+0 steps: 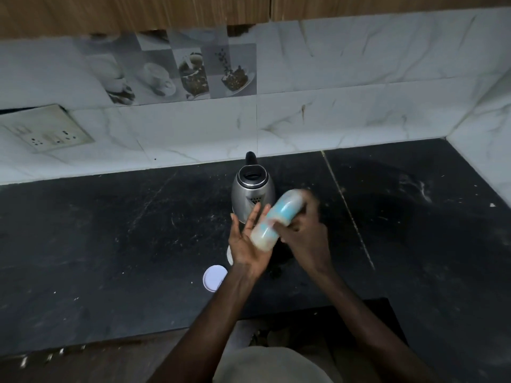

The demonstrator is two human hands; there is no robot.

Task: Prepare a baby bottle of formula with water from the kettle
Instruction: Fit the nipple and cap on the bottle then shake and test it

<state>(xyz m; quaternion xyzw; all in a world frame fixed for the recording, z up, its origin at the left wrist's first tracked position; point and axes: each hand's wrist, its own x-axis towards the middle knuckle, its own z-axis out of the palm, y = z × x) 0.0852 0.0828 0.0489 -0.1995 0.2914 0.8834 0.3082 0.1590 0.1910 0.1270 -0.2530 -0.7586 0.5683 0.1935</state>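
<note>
Dark, scuffed stone makes up the tabletop (110,230), which runs back to a wall of white marbled tiles (359,92) with a strip of picture tiles showing cups and coffee beans (179,76). Wooden cabinets (138,12) hang above, and a socket plate (49,131) sits on the wall to your left.

A stainless steel kettle (253,189) with a black lid and handle stands upright on the tabletop near the wall, just beyond your hands.

Your right hand (307,239) grips the baby bottle (276,219), fingers and thumb curled round its middle. The bottle is off the tabletop and steeply tilted, with its upper end toward the kettle and its lower end toward you. It is blurred, with a pale blue band across the middle and a milky white fill at the lower end. Whether its top is capped, you cannot tell from the blur.

Your left hand (249,241) is spread flat, palm turned toward the bottle, its fingers (255,217) straight and pointing at the kettle. The bottle's lower end lies against or just over that palm; the blur hides which.

A round white lid (214,277) lies flat on the tabletop just left of your left wrist. Another small white object (230,255) shows from behind that hand, too hidden to name.
</note>
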